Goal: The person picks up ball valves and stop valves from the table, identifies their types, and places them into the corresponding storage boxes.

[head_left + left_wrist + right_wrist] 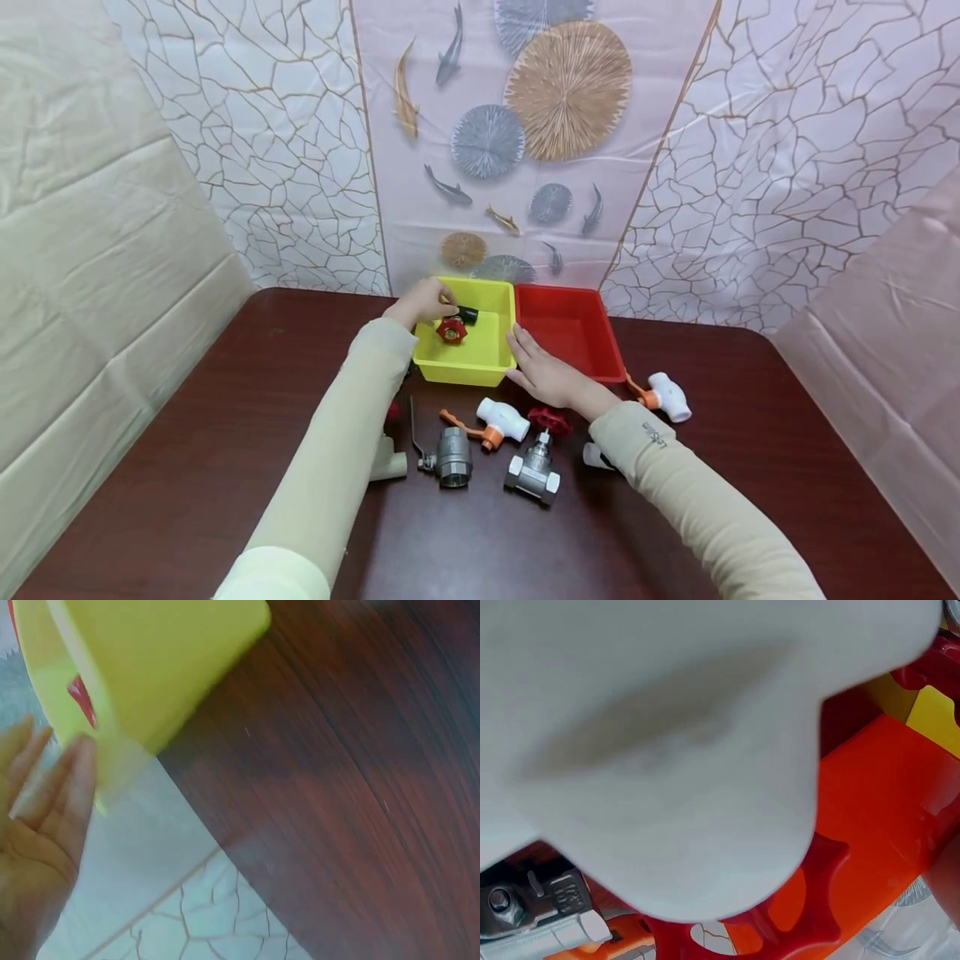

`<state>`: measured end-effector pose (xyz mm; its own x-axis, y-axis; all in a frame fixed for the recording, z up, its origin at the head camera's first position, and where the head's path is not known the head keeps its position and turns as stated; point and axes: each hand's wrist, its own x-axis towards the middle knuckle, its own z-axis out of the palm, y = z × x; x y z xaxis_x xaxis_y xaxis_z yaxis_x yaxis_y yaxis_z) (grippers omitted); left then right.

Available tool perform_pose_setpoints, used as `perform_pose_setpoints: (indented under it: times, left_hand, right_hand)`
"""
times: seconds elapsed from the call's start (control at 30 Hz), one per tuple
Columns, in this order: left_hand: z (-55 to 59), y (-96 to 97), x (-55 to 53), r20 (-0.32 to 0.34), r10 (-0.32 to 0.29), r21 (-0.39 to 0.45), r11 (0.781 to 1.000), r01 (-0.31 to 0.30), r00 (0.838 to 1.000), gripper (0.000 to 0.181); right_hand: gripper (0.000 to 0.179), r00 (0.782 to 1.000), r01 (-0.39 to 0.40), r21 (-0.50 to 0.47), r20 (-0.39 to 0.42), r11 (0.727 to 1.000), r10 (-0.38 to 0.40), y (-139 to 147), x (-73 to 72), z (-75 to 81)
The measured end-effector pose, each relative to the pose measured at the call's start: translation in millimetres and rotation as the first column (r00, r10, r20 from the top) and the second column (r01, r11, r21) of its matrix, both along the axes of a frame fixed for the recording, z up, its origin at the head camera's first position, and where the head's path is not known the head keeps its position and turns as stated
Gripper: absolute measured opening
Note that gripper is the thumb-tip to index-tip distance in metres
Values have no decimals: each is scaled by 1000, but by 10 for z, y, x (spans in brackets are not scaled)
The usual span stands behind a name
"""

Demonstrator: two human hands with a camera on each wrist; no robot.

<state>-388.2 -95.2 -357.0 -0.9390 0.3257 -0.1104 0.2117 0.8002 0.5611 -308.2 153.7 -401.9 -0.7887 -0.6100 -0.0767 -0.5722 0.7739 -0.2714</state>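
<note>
My left hand [426,302] reaches over the left side of the yellow tray [465,374]. Its fingers are loosely extended in the left wrist view, fingertips close to the rim. A valve with a red handwheel [452,330] and a dark body lies in the tray, right beside those fingers. My right hand [546,372], fingers straight, lies at the yellow tray's right edge, where the red tray [613,350] adjoins it. Below that hand stands a metal gate valve [534,472] with a red handwheel [550,419]. A blurred white surface [667,772] fills much of the right wrist view.
In front of the trays lie a steel ball valve [453,457] and a white ball valve with an orange handle [502,421]. Another white-and-orange valve [667,397] lies right of the red tray. A pale pipe fitting [390,463] is partly behind my left sleeve; a white piece [596,456] is by my right forearm.
</note>
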Motion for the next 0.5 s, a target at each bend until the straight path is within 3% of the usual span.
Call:
perform_pose_setpoints:
  times: [0.1, 0.2, 0.5]
  left_hand:
    - [9, -108, 11, 31, -43, 71, 997, 41, 999, 28]
    - [3, -197, 10, 8, -62, 103, 993, 61, 998, 28]
    - [-17, -358, 89, -76, -154, 70, 985, 159, 985, 26]
  right_hand:
    - [70, 1000, -1, 16, 8, 1000, 1, -5, 3, 18]
    - [70, 1000, 7, 23, 17, 1000, -7, -6, 7, 46]
    - [69, 1000, 4, 15, 22, 1000, -5, -33, 1, 67]
